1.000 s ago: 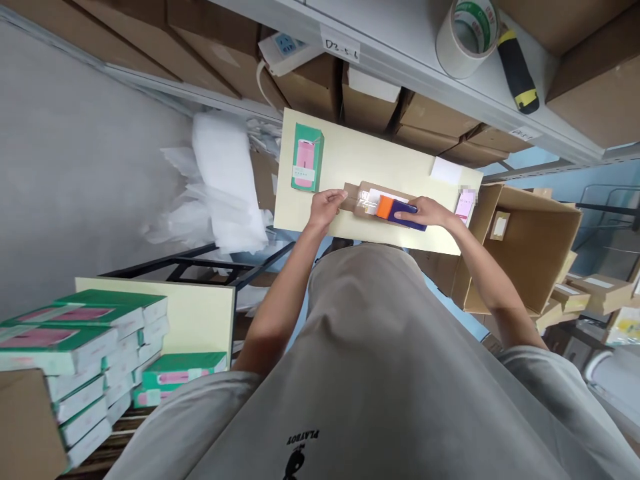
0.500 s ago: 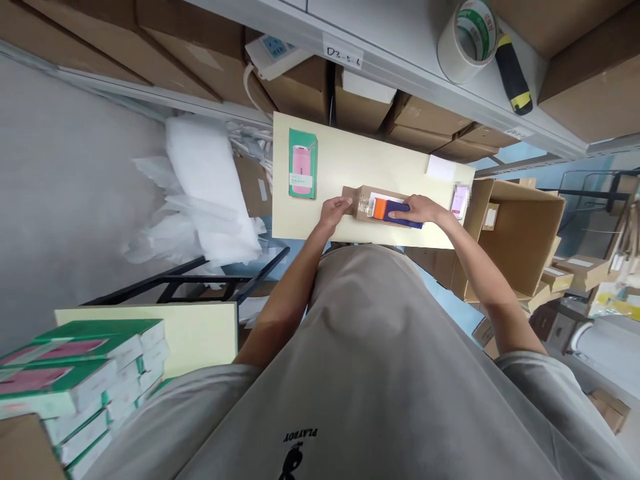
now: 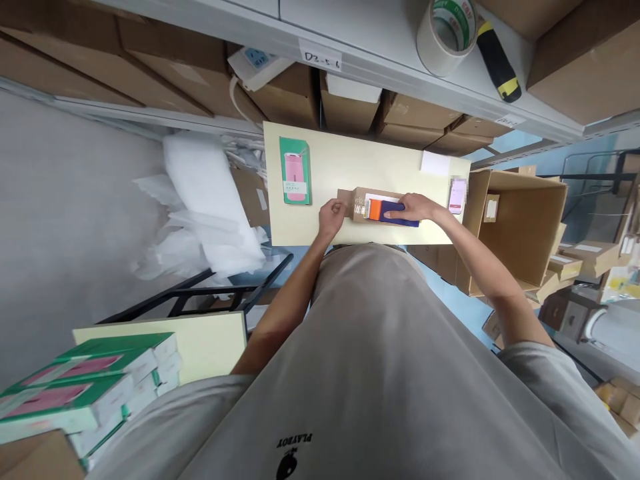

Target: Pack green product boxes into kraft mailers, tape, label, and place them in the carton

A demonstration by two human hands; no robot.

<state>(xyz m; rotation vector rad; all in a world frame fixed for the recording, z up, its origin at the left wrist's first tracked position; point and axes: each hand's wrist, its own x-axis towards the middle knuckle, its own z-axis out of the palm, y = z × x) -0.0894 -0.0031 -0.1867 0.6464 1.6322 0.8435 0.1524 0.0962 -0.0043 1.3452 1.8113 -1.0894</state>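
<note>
On the cream board (image 3: 370,150) lies a small brown cardboard box (image 3: 359,203) with clear tape across its left part and a flap sticking out at its left end. My left hand (image 3: 332,217) is closed at that flap, pinching its edge. My right hand (image 3: 416,208) grips a slim orange and dark-blue object (image 3: 400,215) lying over the top of the cardboard box; its kind is hard to make out. Part of a white label shows beneath it. To the left lies a green box with a pink tumbler picture (image 3: 295,172), touched by neither hand.
A phone (image 3: 456,195) and white paper (image 3: 435,163) lie on the board's right. Beyond stands an open carton (image 3: 520,227). A shelf above holds a tape roll (image 3: 447,40) and a black-yellow handle (image 3: 499,63). Foam wrap (image 3: 210,193) and stacked green boxes (image 3: 100,373) are left.
The camera view has shifted slightly. My left fingers have curled more at the flap's edge. My right hand keeps its grip on the orange and dark-blue object, with little movement over the box.
</note>
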